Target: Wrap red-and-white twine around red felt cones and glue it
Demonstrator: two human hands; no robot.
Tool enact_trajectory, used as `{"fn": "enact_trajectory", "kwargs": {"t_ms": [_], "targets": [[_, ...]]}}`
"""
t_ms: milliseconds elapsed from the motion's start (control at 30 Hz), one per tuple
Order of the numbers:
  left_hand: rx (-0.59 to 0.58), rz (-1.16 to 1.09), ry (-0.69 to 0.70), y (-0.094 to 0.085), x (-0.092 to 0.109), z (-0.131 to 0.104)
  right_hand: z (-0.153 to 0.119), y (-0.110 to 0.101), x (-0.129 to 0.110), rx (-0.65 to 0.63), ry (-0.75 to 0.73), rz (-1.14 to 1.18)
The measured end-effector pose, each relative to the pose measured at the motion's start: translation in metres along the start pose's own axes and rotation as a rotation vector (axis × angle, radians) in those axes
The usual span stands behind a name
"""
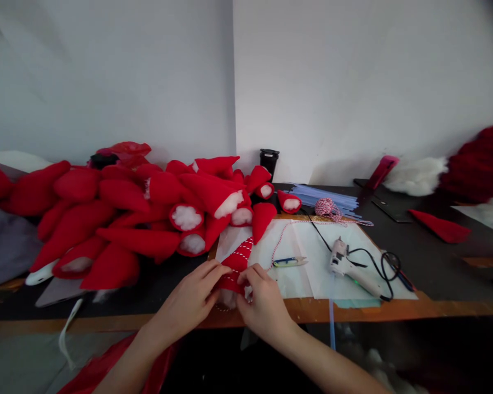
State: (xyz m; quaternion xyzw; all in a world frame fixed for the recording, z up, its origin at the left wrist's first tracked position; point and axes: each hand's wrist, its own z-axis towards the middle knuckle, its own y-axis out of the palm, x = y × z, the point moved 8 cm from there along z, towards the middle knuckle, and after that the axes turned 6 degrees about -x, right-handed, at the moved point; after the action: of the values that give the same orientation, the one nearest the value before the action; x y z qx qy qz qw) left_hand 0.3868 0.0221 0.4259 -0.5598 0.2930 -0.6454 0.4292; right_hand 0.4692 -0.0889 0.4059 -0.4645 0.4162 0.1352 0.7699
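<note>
A stuffed red felt cone [239,258], wound with red-and-white twisted cord, lies at the table's front edge with white filling showing at its wide end. Round its left side, the fingers of my left hand [194,295] are closed on it. My right hand [265,303] grips the other side, thumb and fingertips pinched near the wide end. The cord [277,246] runs from the cone across white paper to a ball of cord [327,208]. Thread snips [290,262] rest on the paper right of my hands.
Many stuffed red cones [148,213] are heaped at the left. A glue gun [351,268] with a black cable lies on the paper [312,273] at the right. Behind are clear glue sticks [332,198] and a black container [268,163]. A flat red felt piece [439,226] and white stuffing [417,176] are farther right.
</note>
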Motion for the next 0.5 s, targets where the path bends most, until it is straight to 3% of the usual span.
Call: {"fn": "enact_trajectory", "kwargs": {"t_ms": [267,400,500], "targets": [[0.077,-0.055,0.006,0.0021,0.0027,-0.0073,-0.0022,0.005,-0.0025,-0.039,-0.023,-0.076],[0.15,-0.057,0.014,0.0005,0.0007,-0.0091,0.0011,0.0062,-0.0027,0.0,-0.036,-0.124],[0.128,-0.043,0.006,0.0036,-0.0013,-0.0087,0.003,0.0073,-0.0059,0.006,-0.053,-0.192]]}}
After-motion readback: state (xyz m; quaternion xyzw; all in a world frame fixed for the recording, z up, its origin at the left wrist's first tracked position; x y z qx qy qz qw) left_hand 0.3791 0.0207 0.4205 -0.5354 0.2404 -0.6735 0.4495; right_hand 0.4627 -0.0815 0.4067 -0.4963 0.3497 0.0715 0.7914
